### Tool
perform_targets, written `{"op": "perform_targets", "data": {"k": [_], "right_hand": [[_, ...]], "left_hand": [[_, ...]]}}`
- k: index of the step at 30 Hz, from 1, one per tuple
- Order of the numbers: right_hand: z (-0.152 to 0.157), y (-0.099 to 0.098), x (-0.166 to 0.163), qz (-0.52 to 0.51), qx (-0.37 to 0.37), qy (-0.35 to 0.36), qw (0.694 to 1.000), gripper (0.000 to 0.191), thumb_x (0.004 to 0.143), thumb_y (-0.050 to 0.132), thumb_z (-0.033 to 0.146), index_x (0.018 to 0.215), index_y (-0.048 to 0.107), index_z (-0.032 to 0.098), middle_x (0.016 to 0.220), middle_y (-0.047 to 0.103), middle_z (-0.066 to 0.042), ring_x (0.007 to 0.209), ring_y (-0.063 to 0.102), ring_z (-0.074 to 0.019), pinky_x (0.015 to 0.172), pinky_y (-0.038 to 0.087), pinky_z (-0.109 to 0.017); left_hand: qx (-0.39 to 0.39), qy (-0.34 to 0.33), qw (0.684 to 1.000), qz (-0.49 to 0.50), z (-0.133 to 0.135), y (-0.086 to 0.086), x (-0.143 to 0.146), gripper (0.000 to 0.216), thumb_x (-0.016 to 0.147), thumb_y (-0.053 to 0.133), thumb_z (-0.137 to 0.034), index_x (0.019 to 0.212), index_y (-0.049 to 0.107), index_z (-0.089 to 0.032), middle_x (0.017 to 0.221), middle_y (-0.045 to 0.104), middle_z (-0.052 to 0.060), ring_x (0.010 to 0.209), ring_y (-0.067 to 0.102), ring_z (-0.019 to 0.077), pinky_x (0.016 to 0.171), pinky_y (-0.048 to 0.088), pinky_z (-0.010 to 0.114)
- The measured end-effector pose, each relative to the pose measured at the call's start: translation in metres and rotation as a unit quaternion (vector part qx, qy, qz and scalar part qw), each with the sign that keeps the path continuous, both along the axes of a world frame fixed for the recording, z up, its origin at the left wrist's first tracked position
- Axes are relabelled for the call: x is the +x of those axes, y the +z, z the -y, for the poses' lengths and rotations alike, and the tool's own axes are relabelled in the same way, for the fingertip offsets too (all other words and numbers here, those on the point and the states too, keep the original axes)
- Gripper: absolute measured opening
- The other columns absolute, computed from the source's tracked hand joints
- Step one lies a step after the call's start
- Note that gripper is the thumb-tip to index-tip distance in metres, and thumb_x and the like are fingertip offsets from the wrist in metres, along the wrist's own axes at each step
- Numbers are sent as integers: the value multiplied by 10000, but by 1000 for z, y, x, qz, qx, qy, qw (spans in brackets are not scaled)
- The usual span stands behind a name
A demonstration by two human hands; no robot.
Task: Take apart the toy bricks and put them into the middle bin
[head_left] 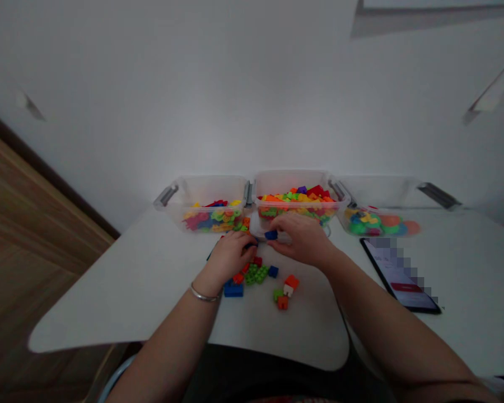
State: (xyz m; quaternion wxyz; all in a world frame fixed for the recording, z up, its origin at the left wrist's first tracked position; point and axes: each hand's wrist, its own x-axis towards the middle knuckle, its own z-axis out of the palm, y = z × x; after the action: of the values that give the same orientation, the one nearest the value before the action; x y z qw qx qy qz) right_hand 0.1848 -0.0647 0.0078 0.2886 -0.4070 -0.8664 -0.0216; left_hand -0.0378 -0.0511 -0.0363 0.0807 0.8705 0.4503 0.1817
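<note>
Plainly, the head view shows both bare hands at work over a white table (pixel 101 296). The right hand (pixel 301 237) pinches a dark blue brick (pixel 271 235) between thumb and fingers, raised in front of the middle bin (pixel 294 180). The left hand (pixel 232 254), with a bracelet (pixel 205 295) at its wrist, has its fingers curled at another dark blue piece (pixel 251 244), mostly hidden; whether it grips or only touches that piece, I cannot tell. Nearer the person lie green bricks (pixel 257 274), a small blue cube (pixel 273 271) just to their right, and a longer blue block (pixel 234 290) to their left. Apart from these, further right, sits a little group with an orange block (pixel 283 303) at its near end. Along the wall, the left bin (pixel 212 187), the middle one and the right bin (pixel 380 190) all hold colourful pieces. A tablet (pixel 397 277) lies screen up beside the right forearm
</note>
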Motion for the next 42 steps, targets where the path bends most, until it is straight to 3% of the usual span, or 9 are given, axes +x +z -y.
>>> {"op": "perform_targets", "data": {"k": [5, 10, 14, 20, 26, 32, 38, 42], "right_hand": [[-12, 5, 22, -134, 155, -112, 972, 156, 888, 608, 361, 914, 638, 211, 932, 724, -90, 911, 626, -259, 852, 450, -397], [-29, -3, 41, -167, 177, -234, 941, 156, 887, 612, 365, 938, 652, 222, 1026, 709, -100, 1004, 592, -290, 928, 409, -452], [-32, -10, 43, -148, 166, -261, 939, 196, 915, 571, 374, 869, 681, 219, 942, 700, -92, 966, 585, -290, 903, 403, -452], [-26, -10, 32, -85, 151, -229, 958, 254, 966, 488, 312, 945, 716, 204, 1019, 750, -85, 1031, 611, -270, 982, 381, -438], [-21, -4, 31, 10, 125, -198, 972, 294, 947, 526, 319, 1124, 704, 167, 1154, 746, -113, 1057, 625, -293, 991, 379, -455], [-21, 2, 37, 9, 97, -169, 981, 354, 922, 550, 313, 1215, 679, 163, 1331, 670, -132, 1172, 600, -314, 1025, 406, -476], [-6, 15, 26, -63, 117, -94, 987, 260, 932, 526, 267, 1099, 698, 167, 1139, 730, -131, 1073, 640, -273, 953, 471, -414], [7, 22, 16, -19, 44, -21, 999, 202, 944, 527, 264, 943, 718, 199, 985, 752, -76, 953, 671, -221, 828, 480, -331]], "left_hand": [[0, 0, 1000, 1, 0, 1, 0, 171, 940, 573, -224, 1003, 726, -181, 1021, 729, 82, 946, 644, 232, 879, 496, 372], [-5, 5, 1000, -1, 0, 2, 0, 170, 935, 578, -220, 1006, 726, -177, 1031, 729, 86, 975, 649, 238, 907, 496, 381], [1, 4, 1000, 1, -1, 1, -1, 164, 933, 579, -223, 1003, 724, -188, 1030, 733, 80, 960, 653, 233, 891, 501, 374], [5, -3, 1000, 2, 0, 0, -1, 156, 932, 581, -220, 990, 723, -188, 1016, 738, 74, 949, 658, 229, 885, 503, 367], [-1, -1, 1000, 4, 0, 2, -2, 167, 934, 575, -224, 994, 726, -187, 1040, 734, 80, 966, 653, 231, 892, 501, 374], [-7, 6, 1000, 6, 0, 1, -1, 173, 928, 575, -235, 994, 730, -195, 1029, 733, 79, 951, 650, 228, 883, 505, 374], [-4, 4, 1000, 3, 0, 2, -1, 172, 929, 582, -231, 1004, 731, -192, 1032, 734, 81, 953, 652, 233, 885, 504, 373], [-1, 3, 1000, -3, -1, 2, -1, 176, 937, 577, -236, 1004, 730, -183, 1022, 730, 84, 953, 651, 237, 883, 504, 375]]}}
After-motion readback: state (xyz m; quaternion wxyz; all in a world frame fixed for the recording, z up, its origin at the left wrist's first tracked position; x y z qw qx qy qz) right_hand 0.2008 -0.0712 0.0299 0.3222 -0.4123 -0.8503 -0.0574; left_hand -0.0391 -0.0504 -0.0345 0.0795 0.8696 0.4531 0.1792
